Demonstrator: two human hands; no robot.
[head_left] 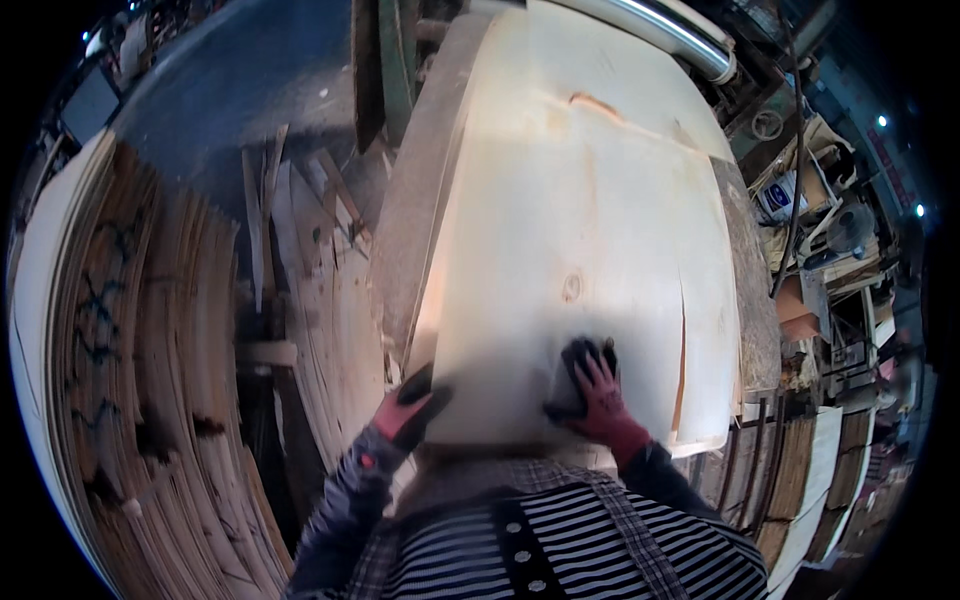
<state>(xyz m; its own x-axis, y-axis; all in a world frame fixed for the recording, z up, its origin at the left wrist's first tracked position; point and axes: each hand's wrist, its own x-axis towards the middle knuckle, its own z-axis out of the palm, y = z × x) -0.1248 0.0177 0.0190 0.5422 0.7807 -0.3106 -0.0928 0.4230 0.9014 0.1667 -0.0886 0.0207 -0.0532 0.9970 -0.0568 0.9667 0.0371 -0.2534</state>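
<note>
A wide, pale wood veneer sheet (530, 260) lies flat in front of me. It has a knot near its middle, a long split near its right edge and a torn gap toward its far end. My right hand (600, 400), in a pink and black work glove, rests on the near part of the sheet with its fingers spread. At the sheet's near left edge is my left hand (408, 405), gloved the same way. Its black fingertips touch that edge, stretched out and apart, and nothing shows as held in them.
A metal roller (665, 35) crosses the far end of the sheet. Tall stacks of veneer (165, 330) stand at my left, with loose wood strips (325, 300) beside the table. To the right are a white bucket (780, 197), more stacked sheets (795, 465) and a hanging cable (797, 170).
</note>
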